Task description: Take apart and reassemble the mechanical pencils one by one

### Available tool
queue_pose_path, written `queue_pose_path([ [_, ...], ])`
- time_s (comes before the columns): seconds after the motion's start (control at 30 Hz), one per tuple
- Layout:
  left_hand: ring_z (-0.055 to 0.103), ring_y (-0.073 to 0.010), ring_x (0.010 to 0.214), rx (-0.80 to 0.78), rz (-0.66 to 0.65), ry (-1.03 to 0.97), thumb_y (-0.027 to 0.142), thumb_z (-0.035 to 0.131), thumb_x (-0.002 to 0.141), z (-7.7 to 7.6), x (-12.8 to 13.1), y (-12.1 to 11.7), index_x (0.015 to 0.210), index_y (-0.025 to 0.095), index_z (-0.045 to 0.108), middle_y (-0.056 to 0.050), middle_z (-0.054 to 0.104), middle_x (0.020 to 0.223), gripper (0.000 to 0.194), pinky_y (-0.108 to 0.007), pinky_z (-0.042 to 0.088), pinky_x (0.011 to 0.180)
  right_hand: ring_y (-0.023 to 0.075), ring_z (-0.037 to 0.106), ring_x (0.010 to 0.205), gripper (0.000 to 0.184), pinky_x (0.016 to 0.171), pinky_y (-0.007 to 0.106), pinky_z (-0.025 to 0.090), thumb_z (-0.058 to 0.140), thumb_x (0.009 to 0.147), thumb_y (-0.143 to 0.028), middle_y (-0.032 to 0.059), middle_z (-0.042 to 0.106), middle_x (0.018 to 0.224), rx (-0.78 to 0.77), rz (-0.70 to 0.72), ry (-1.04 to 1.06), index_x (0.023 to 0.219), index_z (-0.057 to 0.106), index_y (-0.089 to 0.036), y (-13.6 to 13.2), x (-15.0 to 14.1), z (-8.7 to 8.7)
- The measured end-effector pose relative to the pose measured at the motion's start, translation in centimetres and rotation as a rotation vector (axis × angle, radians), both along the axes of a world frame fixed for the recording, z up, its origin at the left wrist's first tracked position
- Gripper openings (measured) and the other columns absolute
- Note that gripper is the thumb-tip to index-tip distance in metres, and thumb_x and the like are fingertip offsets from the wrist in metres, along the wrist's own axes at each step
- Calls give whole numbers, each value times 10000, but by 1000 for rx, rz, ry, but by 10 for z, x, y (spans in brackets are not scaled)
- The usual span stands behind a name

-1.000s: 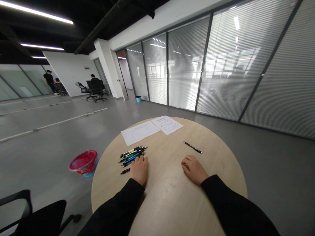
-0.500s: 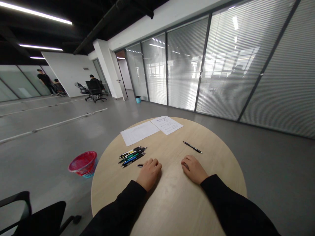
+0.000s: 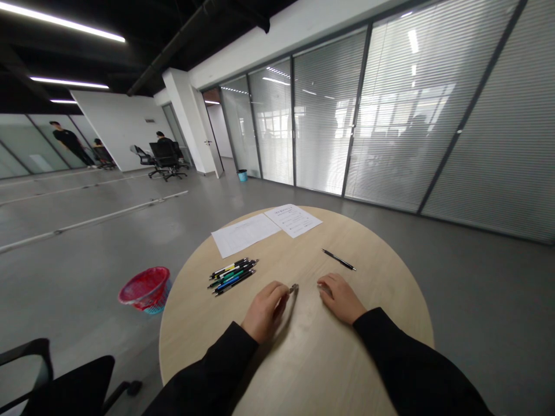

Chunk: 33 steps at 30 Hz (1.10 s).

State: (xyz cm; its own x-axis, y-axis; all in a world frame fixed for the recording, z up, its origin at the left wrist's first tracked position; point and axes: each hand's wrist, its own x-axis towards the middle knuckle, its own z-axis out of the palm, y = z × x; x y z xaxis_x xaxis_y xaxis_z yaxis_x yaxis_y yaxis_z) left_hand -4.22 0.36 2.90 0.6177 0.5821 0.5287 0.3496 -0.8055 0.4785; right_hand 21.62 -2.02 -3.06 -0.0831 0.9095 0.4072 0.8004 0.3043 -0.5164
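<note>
My left hand (image 3: pixel 264 306) is closed round a dark pen (image 3: pixel 293 288), whose tip sticks out toward the middle of the round wooden table (image 3: pixel 303 358). My right hand (image 3: pixel 341 297) rests curled on the table a little to the right of that tip; whether it holds anything is hidden. A row of several pens (image 3: pixel 233 273) lies to the left of my left hand. A single black pen (image 3: pixel 339 260) lies beyond my right hand.
Two paper sheets (image 3: pixel 264 226) lie at the table's far edge. A red basket (image 3: pixel 145 288) stands on the floor at the left, a black chair (image 3: pixel 56 381) at the lower left. Glass walls with blinds run behind. People and office chairs (image 3: pixel 162 156) are far off.
My left hand took a pen from beside the row of pens and carried it rightward toward my right hand. My right hand stayed where it was.
</note>
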Motion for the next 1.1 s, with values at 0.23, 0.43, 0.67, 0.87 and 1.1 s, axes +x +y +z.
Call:
queue_pose_path([
  [0.23, 633, -168, 748, -374, 177, -379, 395, 580, 911, -10, 1, 13, 932, 185, 577, -29, 619, 796, 212, -299, 510, 737, 217, 629, 913, 281, 862, 379, 495, 526, 848, -159, 90, 694, 1001, -74, -14, 225, 1106, 636, -177, 2, -3, -8],
  [0.43, 630, -140, 691, -662, 146, -643, 423, 697, 826, -14, 1, 25, 883, 178, 547, 8, 610, 756, 292, -278, 511, 702, 183, 647, 811, 351, 743, 326, 513, 540, 861, -250, 67, 708, 993, -119, -2, 521, 1202, 595, -187, 6, -9, -9],
  [0.67, 645, -129, 702, -802, 121, -746, 381, 745, 793, -21, 2, 27, 919, 171, 555, 12, 632, 777, 309, -261, 509, 700, 204, 647, 833, 324, 776, 350, 529, 608, 873, -413, 67, 697, 913, -88, -21, 753, 1070, 673, -164, 9, -11, -15],
  [0.87, 654, -134, 707, -844, 94, -738, 395, 761, 775, -23, 2, 28, 881, 165, 559, 6, 639, 763, 323, -267, 518, 715, 196, 634, 751, 350, 708, 332, 526, 640, 847, -482, 66, 696, 868, -117, -8, 813, 980, 689, -162, 7, -10, -11],
  [1.1, 662, -143, 713, -899, 84, -665, 420, 761, 762, -29, 2, 31, 870, 170, 560, -4, 660, 755, 338, -270, 524, 714, 182, 608, 673, 350, 630, 292, 495, 625, 850, -517, 40, 658, 754, -100, -19, 788, 856, 669, -170, 5, -9, -7],
])
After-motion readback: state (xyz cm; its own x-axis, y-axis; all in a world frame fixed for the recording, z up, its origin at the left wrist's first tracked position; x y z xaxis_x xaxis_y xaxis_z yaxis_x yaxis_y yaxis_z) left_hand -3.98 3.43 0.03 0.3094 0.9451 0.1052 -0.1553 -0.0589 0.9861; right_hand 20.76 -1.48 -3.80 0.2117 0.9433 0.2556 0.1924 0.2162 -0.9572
